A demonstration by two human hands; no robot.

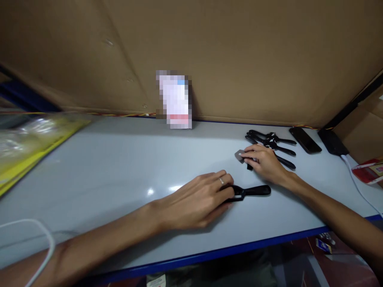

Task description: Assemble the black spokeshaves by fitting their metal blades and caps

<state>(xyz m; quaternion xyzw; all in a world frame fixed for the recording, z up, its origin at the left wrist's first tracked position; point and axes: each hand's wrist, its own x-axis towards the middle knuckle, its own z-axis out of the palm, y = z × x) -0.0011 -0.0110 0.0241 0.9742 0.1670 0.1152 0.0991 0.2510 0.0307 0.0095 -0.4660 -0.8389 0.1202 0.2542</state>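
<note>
My left hand, with a ring on one finger, is closed around the head of a black long-handled tool at the table's middle. Its handle points right, and my fingers cover much of the frame-like head, so its exact kind does not show. Farther back on the right, my right hand pinches a small flat grey plate between thumb and fingers. Several similar black tools lie side by side just behind and under that hand, handles to the right.
A phone with a blurred-out screen leans against the cardboard wall. At the right lie a dark phone and a black box with a white cable. Clear plastic bags rest at left. A blue edge borders the table.
</note>
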